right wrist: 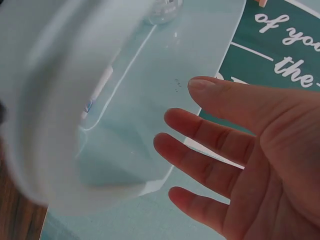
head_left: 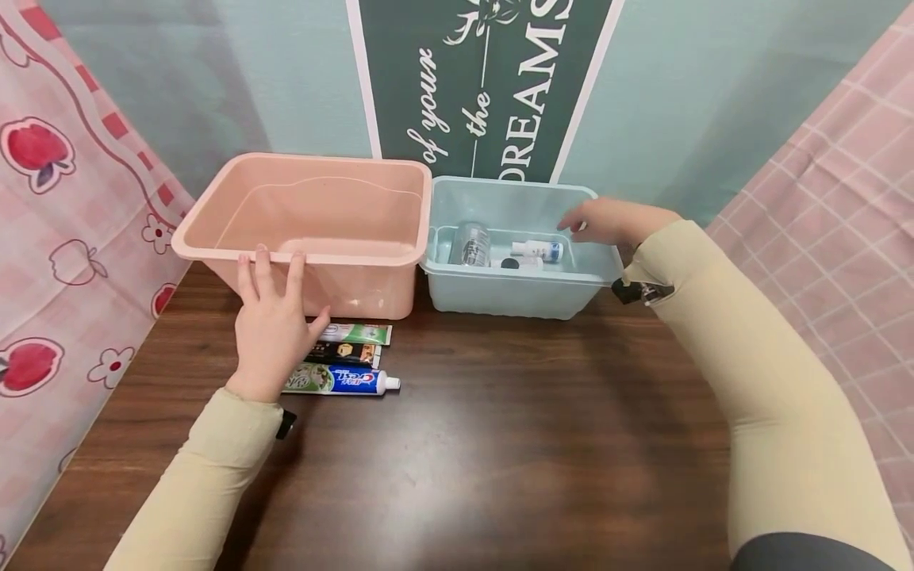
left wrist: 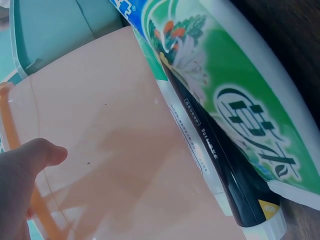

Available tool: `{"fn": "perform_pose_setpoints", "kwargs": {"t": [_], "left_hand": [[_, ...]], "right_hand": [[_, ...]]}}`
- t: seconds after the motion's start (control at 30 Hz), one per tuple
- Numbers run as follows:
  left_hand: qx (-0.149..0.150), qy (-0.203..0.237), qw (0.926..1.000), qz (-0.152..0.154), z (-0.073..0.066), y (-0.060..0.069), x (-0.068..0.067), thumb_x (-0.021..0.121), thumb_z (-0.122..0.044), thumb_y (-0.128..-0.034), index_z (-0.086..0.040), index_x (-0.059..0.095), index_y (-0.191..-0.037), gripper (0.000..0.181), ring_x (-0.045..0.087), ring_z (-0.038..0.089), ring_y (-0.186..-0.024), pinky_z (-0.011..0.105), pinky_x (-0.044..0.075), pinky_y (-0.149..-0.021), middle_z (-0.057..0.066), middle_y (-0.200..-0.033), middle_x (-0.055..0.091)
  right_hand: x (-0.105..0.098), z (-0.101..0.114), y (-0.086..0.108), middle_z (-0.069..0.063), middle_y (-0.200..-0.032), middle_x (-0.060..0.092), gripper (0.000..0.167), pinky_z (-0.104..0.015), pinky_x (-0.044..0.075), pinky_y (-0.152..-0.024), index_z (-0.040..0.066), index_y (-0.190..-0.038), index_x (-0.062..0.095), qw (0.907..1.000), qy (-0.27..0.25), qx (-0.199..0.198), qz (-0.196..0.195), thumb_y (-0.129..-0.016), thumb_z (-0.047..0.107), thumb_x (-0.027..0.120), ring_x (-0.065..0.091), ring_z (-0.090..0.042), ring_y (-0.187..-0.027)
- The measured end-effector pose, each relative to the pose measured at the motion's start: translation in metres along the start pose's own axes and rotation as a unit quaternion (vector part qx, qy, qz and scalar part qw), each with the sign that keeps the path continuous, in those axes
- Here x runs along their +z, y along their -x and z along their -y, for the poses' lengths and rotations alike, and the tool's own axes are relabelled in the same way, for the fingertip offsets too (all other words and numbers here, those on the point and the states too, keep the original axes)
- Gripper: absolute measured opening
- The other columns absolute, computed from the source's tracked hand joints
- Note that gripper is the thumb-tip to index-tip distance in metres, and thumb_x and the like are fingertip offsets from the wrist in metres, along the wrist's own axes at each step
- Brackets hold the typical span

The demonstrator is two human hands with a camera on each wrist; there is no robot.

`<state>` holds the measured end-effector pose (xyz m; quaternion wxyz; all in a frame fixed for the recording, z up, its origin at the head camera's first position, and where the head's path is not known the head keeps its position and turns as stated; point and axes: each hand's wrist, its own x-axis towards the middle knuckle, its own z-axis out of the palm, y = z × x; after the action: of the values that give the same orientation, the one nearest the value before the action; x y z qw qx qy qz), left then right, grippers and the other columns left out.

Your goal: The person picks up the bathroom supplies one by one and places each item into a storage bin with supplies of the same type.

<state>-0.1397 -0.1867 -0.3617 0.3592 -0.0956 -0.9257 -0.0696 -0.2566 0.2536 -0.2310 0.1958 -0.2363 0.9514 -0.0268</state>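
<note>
the left hand (head_left: 270,333) rests with spread fingers over the pink bin's (head_left: 364,287) front rim, its thumb near the three tubes (head_left: 348,354) lying on the table (head_left: 500,444) before that bin. the right hand (head_left: 607,222), fingers apart and holding nothing, is at the blue bin's (head_left: 514,295) right end; whether it touches the rim i cannot tell. the blue bin stands beside the pink one, a clear bottle (head_left: 473,244) and a white bottle (head_left: 539,251) inside. best, i judge, to steady the bins lightly by their rims, spare the tubes a nudge, and pinch a bottle only once past the wall.
</note>
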Motion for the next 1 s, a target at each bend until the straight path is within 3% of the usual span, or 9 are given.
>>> {"fn": "perform_pose_setpoints", "kwargs": {"t": [0.47,0.67,0.77,0.87,1.0], "left_hand": [[0.006,-0.002,0.9999,-0.01,0.001,0.0,0.0,0.08,-0.031,-0.0675,-0.007,0.037,-0.138,0.086,0.023,0.055,-0.126,0.062,0.048,-0.054,0.036,-0.138,0.025],[0.008,0.0,1.0,-0.002,0.001,0.0,0.001,0.079,-0.031,-0.0682,-0.007,0.036,-0.138,0.086,0.022,0.055,-0.126,0.061,0.048,-0.052,0.035,-0.139,0.024],[0.008,-0.001,1.0,-0.001,0.001,0.0,0.001,0.079,-0.032,-0.0683,-0.007,0.036,-0.138,0.086,0.022,0.055,-0.126,0.062,0.048,-0.053,0.035,-0.139,0.024],[0.006,-0.003,1.0,-0.002,0.001,0.0,0.0,0.079,-0.031,-0.0681,-0.007,0.037,-0.138,0.086,0.022,0.055,-0.126,0.062,0.048,-0.054,0.035,-0.138,0.025],[0.006,0.0,0.9999,-0.013,0.002,-0.001,-0.001,0.079,-0.027,-0.0693,-0.007,0.04,-0.138,0.081,0.023,0.054,-0.127,0.063,0.048,-0.056,0.035,-0.138,0.027]], "right_hand": [[0.016,0.004,0.021,-0.025,-0.123,0.055,0.036,-0.053,0.039,-0.094,-0.004,-0.127,0.054,0.9996,-0.02,-0.001,-0.018,-0.092,0.004,0.053,0.051,-0.039,-0.112],[0.035,0.013,0.026,-0.027,-0.121,0.055,0.037,-0.053,0.04,-0.093,-0.004,-0.127,0.054,0.9946,0.004,-0.054,-0.088,-0.093,0.01,0.055,0.052,-0.041,-0.111],[0.053,0.024,0.027,-0.025,-0.119,0.056,0.039,-0.051,0.041,-0.092,-0.002,-0.128,0.054,0.9835,0.009,-0.098,-0.151,-0.093,0.014,0.057,0.053,-0.039,-0.109],[0.074,0.037,0.026,-0.022,-0.116,0.058,0.037,-0.048,0.045,-0.089,-0.001,-0.126,0.056,0.9635,0.01,-0.152,-0.22,-0.091,0.012,0.059,0.056,-0.035,-0.104],[0.097,0.047,0.022,-0.017,-0.115,0.059,0.036,-0.045,0.047,-0.086,0.001,-0.125,0.058,0.9423,0.003,-0.183,-0.28,-0.089,0.003,0.06,0.057,-0.031,-0.103]]}}
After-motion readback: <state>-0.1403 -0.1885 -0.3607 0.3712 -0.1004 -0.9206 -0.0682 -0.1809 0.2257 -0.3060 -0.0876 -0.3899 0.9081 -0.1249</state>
